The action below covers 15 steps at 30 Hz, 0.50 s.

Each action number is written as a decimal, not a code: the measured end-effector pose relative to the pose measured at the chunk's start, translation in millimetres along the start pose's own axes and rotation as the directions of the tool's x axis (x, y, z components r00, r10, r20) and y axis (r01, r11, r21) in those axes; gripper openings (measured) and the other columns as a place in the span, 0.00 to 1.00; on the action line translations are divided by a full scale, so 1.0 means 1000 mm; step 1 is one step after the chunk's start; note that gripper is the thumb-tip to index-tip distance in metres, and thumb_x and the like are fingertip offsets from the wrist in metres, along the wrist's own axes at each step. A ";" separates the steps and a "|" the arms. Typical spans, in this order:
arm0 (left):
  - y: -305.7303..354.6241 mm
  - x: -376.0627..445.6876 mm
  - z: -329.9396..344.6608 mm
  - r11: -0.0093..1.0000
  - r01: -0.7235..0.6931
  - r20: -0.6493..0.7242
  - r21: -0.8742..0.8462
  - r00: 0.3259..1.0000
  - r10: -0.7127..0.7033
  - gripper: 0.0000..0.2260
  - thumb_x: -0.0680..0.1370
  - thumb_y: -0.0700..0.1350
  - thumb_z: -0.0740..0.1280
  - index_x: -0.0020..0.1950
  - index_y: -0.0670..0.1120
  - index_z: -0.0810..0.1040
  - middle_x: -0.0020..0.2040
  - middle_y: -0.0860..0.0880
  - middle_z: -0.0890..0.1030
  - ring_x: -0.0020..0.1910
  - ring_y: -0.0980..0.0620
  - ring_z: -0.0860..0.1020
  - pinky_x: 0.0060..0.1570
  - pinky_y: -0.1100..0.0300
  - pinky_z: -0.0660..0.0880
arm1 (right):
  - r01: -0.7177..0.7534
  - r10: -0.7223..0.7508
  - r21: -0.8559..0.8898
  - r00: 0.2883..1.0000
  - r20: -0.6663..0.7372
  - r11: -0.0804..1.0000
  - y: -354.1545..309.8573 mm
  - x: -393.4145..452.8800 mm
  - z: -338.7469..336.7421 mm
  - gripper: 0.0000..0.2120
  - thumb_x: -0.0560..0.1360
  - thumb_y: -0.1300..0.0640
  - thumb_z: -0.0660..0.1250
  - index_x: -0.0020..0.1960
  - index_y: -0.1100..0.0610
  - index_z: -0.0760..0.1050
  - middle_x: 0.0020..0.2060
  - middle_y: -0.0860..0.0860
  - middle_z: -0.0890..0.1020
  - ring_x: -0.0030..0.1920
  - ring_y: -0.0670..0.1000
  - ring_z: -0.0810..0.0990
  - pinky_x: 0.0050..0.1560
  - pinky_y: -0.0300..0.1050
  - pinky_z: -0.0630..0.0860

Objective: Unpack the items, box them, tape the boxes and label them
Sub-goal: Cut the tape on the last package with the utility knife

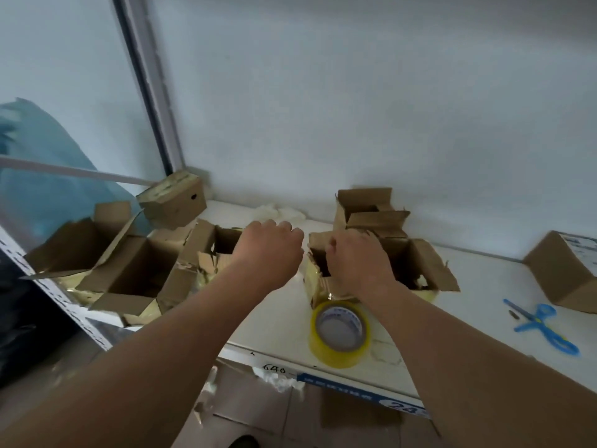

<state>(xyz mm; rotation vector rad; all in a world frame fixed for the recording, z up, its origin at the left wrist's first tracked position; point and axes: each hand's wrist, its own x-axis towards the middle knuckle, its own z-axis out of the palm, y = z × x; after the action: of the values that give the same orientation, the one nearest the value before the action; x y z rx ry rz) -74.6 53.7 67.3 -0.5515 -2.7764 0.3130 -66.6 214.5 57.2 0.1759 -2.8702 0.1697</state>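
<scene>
Several opened cardboard boxes stand on the white table. My right hand reaches into the torn open box at centre right, with its fingers curled over the box's near flap and the thumb inside. My left hand hovers beside another open box, knuckles up and fingers curled down; whatever lies under it is hidden. A roll of yellowish packing tape lies flat just in front of the right-hand box. Blue scissors lie at the right.
Two larger open boxes sit at the table's left end, with a taped shut box behind them. More open boxes stand against the wall. A closed box is at far right. Crumpled white wrapping lies behind my hands, and a blue bag is at left.
</scene>
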 end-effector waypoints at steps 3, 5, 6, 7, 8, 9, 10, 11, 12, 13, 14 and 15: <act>-0.007 -0.006 0.008 0.997 0.054 0.010 -0.058 0.999 -0.054 0.14 0.83 0.54 0.54 0.58 0.48 0.73 0.53 0.49 0.77 0.52 0.48 0.77 0.44 0.55 0.68 | -0.037 0.030 0.115 0.998 0.063 0.993 -0.013 0.008 0.013 0.08 0.81 0.54 0.57 0.51 0.55 0.74 0.46 0.51 0.78 0.46 0.51 0.77 0.44 0.46 0.76; -0.013 -0.015 0.014 0.996 0.064 0.013 -0.059 0.998 -0.063 0.14 0.83 0.54 0.55 0.59 0.48 0.74 0.54 0.49 0.77 0.53 0.48 0.76 0.44 0.56 0.68 | -0.030 0.019 0.160 0.998 0.066 0.987 -0.023 0.010 0.021 0.10 0.81 0.53 0.56 0.52 0.55 0.74 0.47 0.52 0.79 0.46 0.51 0.76 0.42 0.45 0.75; -0.017 -0.019 0.017 0.996 0.067 0.022 -0.055 0.998 -0.066 0.14 0.83 0.54 0.55 0.59 0.48 0.74 0.54 0.49 0.77 0.54 0.48 0.77 0.44 0.56 0.67 | -0.022 0.010 0.172 0.998 0.070 0.985 -0.029 0.012 0.024 0.10 0.82 0.53 0.56 0.53 0.55 0.75 0.48 0.51 0.79 0.46 0.51 0.76 0.43 0.46 0.75; -0.023 -0.022 0.018 0.996 0.074 0.033 -0.050 0.997 -0.072 0.14 0.83 0.54 0.55 0.59 0.48 0.74 0.55 0.49 0.77 0.54 0.48 0.77 0.45 0.56 0.67 | -0.012 -0.001 0.183 0.998 0.069 0.983 -0.035 0.014 0.026 0.11 0.82 0.53 0.55 0.55 0.54 0.75 0.48 0.51 0.79 0.46 0.51 0.76 0.43 0.46 0.75; -0.030 -0.024 0.018 0.995 0.084 0.045 -0.047 0.996 -0.082 0.14 0.83 0.54 0.55 0.59 0.48 0.74 0.55 0.49 0.77 0.54 0.48 0.77 0.46 0.55 0.68 | -0.002 -0.012 0.191 0.997 0.073 0.982 -0.041 0.018 0.027 0.12 0.82 0.52 0.55 0.56 0.54 0.75 0.48 0.50 0.79 0.46 0.50 0.76 0.44 0.46 0.76; -0.039 -0.025 0.018 0.995 0.094 0.050 -0.037 0.994 -0.092 0.13 0.83 0.53 0.54 0.59 0.48 0.74 0.54 0.49 0.77 0.53 0.48 0.77 0.45 0.55 0.68 | 0.010 -0.025 0.197 0.997 0.072 0.980 -0.048 0.023 0.029 0.12 0.82 0.52 0.54 0.56 0.54 0.75 0.49 0.50 0.79 0.46 0.50 0.76 0.45 0.47 0.76; -0.049 -0.025 0.017 0.995 0.101 0.049 -0.019 0.994 -0.100 0.13 0.83 0.53 0.54 0.58 0.49 0.74 0.53 0.49 0.77 0.52 0.48 0.77 0.44 0.55 0.67 | 0.019 -0.035 0.202 0.996 0.076 0.979 -0.057 0.029 0.029 0.13 0.82 0.52 0.54 0.56 0.54 0.75 0.49 0.50 0.79 0.47 0.51 0.77 0.46 0.47 0.76; -0.060 -0.025 0.017 0.994 0.106 0.043 0.005 0.993 -0.106 0.12 0.83 0.52 0.54 0.58 0.49 0.74 0.52 0.50 0.77 0.51 0.48 0.77 0.43 0.56 0.66 | 0.026 -0.045 0.213 0.996 0.081 0.977 -0.065 0.036 0.030 0.13 0.82 0.52 0.54 0.56 0.54 0.75 0.49 0.50 0.79 0.47 0.51 0.77 0.46 0.48 0.76; -0.071 -0.025 0.017 0.993 0.115 0.037 0.027 0.993 -0.115 0.11 0.83 0.51 0.55 0.58 0.49 0.74 0.51 0.50 0.77 0.49 0.48 0.76 0.42 0.56 0.66 | 0.028 -0.049 0.231 0.995 0.088 0.973 -0.075 0.045 0.031 0.13 0.82 0.52 0.54 0.56 0.54 0.75 0.49 0.50 0.79 0.47 0.51 0.77 0.45 0.47 0.75; -0.084 -0.023 0.017 0.991 0.122 0.033 0.047 0.992 -0.124 0.10 0.83 0.51 0.56 0.57 0.49 0.74 0.50 0.50 0.77 0.48 0.49 0.76 0.42 0.56 0.66 | 0.023 -0.048 0.254 0.995 0.093 0.967 -0.085 0.054 0.032 0.13 0.82 0.52 0.54 0.56 0.54 0.75 0.49 0.50 0.79 0.47 0.51 0.76 0.44 0.46 0.73; -0.097 -0.022 0.017 0.989 0.133 0.033 0.060 0.990 -0.135 0.09 0.82 0.50 0.57 0.57 0.49 0.74 0.50 0.50 0.76 0.48 0.49 0.76 0.41 0.56 0.67 | 0.018 -0.046 0.276 0.994 0.096 0.961 -0.097 0.064 0.034 0.12 0.82 0.52 0.54 0.56 0.54 0.75 0.49 0.50 0.79 0.47 0.51 0.75 0.43 0.45 0.71; -0.110 -0.021 0.018 0.987 0.145 0.032 0.067 0.989 -0.147 0.09 0.82 0.51 0.58 0.57 0.49 0.73 0.49 0.51 0.76 0.47 0.50 0.76 0.41 0.57 0.67 | 0.018 -0.047 0.298 0.995 0.093 0.955 -0.109 0.075 0.036 0.12 0.81 0.52 0.55 0.55 0.54 0.75 0.49 0.50 0.79 0.46 0.51 0.74 0.42 0.44 0.70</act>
<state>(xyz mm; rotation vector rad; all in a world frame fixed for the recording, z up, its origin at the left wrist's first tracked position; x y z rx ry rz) -98.8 -56.9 74.5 -0.3279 -2.8120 0.3813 -133.3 94.7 53.1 0.2959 -2.9227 0.6031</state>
